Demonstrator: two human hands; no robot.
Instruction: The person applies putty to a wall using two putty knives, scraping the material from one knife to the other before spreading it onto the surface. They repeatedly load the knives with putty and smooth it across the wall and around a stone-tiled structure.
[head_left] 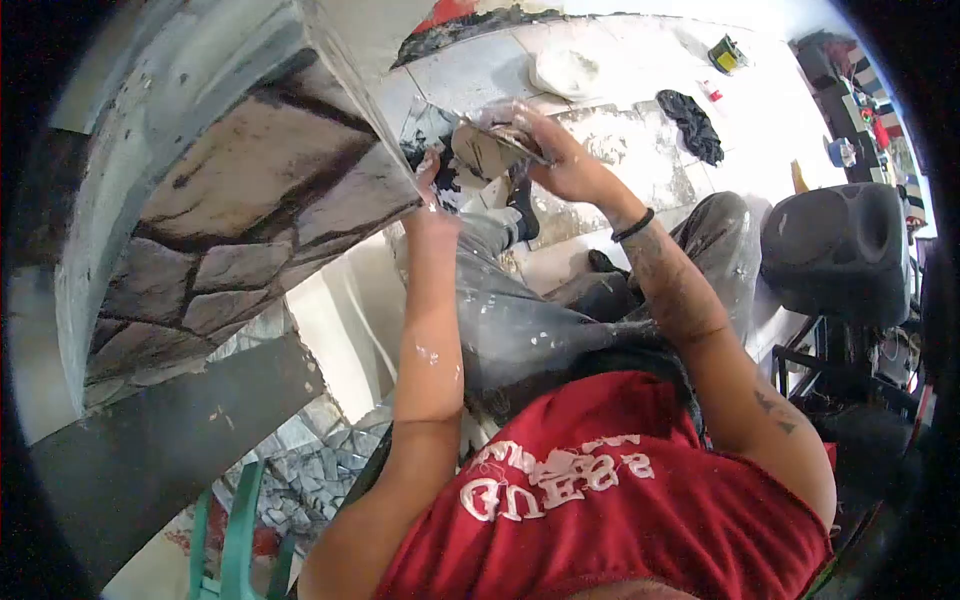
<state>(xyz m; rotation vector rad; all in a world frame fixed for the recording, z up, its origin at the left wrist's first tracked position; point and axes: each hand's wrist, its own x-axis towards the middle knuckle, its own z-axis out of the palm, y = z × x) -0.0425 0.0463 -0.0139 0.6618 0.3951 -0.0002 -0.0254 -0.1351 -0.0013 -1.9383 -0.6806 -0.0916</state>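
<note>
My right hand (pixel 560 155) is closed around a flat brownish piece with a thin dark edge (pixel 484 152), its exact kind not shown. White smears mark the fingers. To the left, my left hand (pixel 432 200) is at the lower right corner of a panel with a painted stone pattern (pixel 250 190). Its thumb points up beside the panel's edge, and the other fingers are mostly hidden. The panel's pale border (pixel 350 85) runs down close to both hands.
A white bag-like bundle (pixel 565 74), a black cloth (pixel 690 125) and a small dark green container (pixel 727 55) are on the stained tile floor. A black speaker (pixel 835 250) stands at right. At lower left are a dark beam (pixel 190 430) and a green plastic chair (pixel 240 530).
</note>
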